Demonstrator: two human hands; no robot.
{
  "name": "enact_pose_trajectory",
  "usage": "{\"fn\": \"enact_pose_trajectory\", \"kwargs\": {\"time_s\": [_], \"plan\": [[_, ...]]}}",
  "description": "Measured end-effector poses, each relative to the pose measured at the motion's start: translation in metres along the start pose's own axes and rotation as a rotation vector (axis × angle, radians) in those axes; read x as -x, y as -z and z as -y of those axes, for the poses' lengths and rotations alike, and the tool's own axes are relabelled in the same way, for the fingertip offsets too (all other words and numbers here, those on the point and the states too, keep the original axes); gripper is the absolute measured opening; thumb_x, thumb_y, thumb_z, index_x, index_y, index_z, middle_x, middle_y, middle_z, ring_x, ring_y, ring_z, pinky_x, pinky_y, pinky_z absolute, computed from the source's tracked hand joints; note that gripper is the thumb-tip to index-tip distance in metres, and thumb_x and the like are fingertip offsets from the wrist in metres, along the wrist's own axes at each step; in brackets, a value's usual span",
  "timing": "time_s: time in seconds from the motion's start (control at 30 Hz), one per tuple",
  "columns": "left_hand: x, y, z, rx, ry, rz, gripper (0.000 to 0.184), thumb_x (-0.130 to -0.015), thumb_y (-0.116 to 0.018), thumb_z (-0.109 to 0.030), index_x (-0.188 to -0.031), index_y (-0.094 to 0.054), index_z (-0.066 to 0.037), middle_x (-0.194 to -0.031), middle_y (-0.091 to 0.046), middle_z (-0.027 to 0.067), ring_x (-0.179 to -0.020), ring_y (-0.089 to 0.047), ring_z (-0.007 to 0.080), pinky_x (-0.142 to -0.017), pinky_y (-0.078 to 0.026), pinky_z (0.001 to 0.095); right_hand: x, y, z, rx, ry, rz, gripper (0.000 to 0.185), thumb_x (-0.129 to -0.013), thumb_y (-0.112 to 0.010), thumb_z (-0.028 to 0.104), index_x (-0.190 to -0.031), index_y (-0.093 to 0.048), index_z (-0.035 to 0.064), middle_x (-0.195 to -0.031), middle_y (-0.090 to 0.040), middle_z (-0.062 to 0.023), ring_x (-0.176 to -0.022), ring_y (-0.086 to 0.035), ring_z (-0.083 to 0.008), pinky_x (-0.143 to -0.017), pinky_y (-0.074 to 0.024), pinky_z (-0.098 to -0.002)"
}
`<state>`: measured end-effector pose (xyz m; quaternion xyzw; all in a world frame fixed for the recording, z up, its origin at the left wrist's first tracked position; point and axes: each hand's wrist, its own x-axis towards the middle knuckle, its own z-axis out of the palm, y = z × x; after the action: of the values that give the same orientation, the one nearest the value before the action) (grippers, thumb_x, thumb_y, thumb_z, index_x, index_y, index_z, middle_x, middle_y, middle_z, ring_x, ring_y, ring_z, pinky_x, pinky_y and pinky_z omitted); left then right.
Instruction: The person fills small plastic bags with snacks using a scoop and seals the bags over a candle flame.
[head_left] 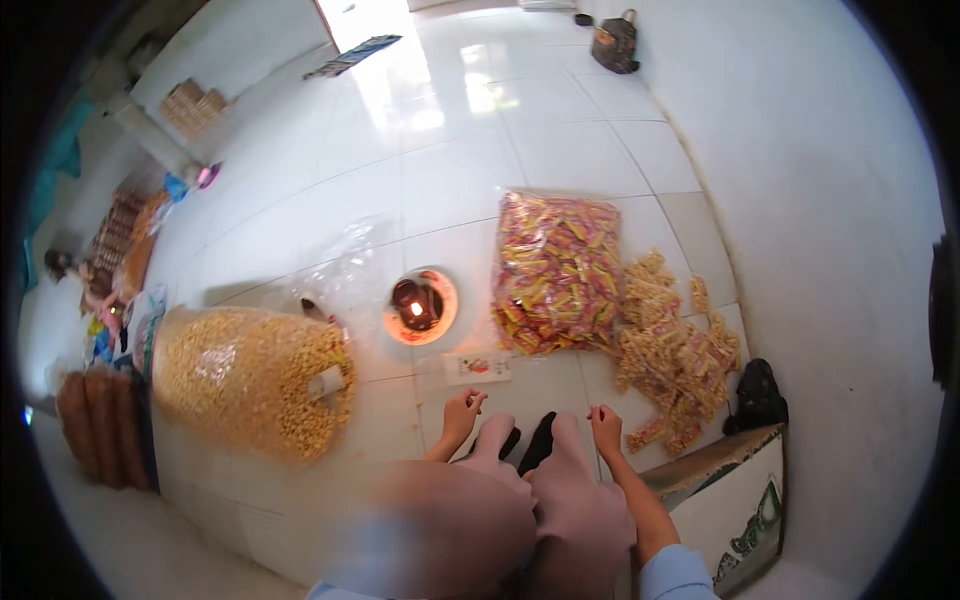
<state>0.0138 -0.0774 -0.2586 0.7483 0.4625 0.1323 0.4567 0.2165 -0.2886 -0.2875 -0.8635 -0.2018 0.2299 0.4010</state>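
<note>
My left hand (462, 416) is held above my left knee, its fingers curled together; anything between them is too small to make out. Over by my right knee, my right hand (606, 428) is closed too, and whether it holds something is hidden. Just beyond my left hand lies a white packet (478, 368) with a red picture. Behind it, a small flame burns on a dark holder (408, 296) in an orange-rimmed dish (447, 293). Filled clear snack packets (672, 345) lie heaped near my right hand.
A large clear bag of yellow puffed snacks (230, 370), with a white cup (326, 382) in it, lies left. A bag of red-and-yellow sachets (560, 270) stands ahead. At right are a black bag (760, 392) and a low painted board (735, 500). Another person (100, 290) sits far left.
</note>
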Motion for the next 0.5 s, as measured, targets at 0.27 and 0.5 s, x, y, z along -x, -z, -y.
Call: {"fn": "enact_pose_trajectory", "kwargs": {"time_s": [0.27, 0.5], "plan": [[0.014, 0.03, 0.073, 0.033, 0.106, -0.063, 0.019, -0.079, -0.057, -0.022, -0.086, -0.062, -0.006, -0.074, -0.062, 0.0116, -0.067, -0.059, 0.0241, -0.064, -0.046, 0.0339, -0.03, -0.089, 0.073, -0.038, 0.235, 0.284, 0.025, -0.084, -0.051, 0.02, -0.071, -0.056, -0.0007, -0.066, -0.058, -0.0135, -0.063, -0.056, -0.0282, -0.061, -0.043, -0.0362], [-0.051, 0.009, 0.115, -0.138, 0.101, -0.591, 0.034, -0.077, -0.054, -0.006, -0.11, -0.045, -0.002, -0.101, -0.049, 0.0142, -0.096, -0.047, 0.0295, -0.083, -0.039, 0.0382, -0.057, -0.166, 0.102, 0.225, 0.636, 0.405, 0.015, -0.077, -0.059, 0.015, -0.087, -0.055, 0.0048, -0.086, -0.053, -0.0116, -0.079, -0.053, -0.0275, -0.069, -0.0437, -0.0348]]}}
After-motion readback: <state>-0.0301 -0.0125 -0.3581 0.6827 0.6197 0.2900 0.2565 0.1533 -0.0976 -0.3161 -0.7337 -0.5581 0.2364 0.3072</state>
